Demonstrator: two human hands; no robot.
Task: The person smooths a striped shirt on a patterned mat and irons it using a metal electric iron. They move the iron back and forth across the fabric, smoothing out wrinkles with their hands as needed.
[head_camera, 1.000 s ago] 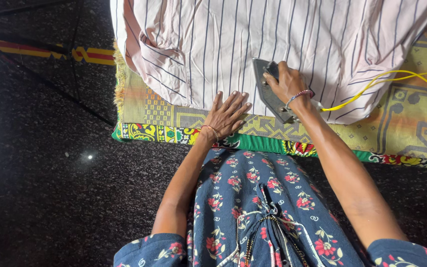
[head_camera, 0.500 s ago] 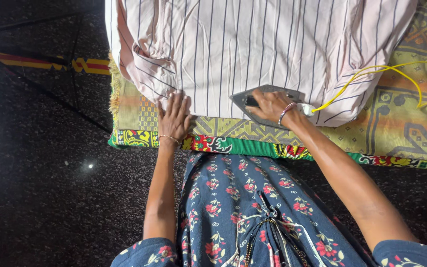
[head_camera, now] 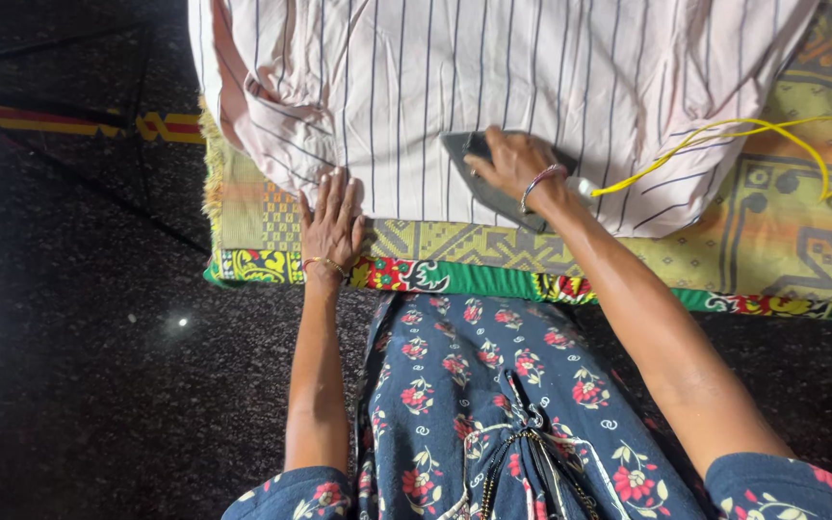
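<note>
A white shirt with thin dark stripes lies spread on a patterned yellow-green mat. My right hand grips the handle of a grey clothes iron that rests on the shirt's lower hem. A yellow cord runs from the iron off to the right. My left hand lies flat, fingers apart, pressing the shirt's lower left edge where it meets the mat.
The mat lies over a green, red and yellow patterned cloth whose front edge faces me. Dark speckled floor lies to the left and below. My blue flowered dress fills the lower middle.
My left hand slid left along the hem from beside the iron to the shirt's lower left edge. The iron turned and moved left along the hem.
</note>
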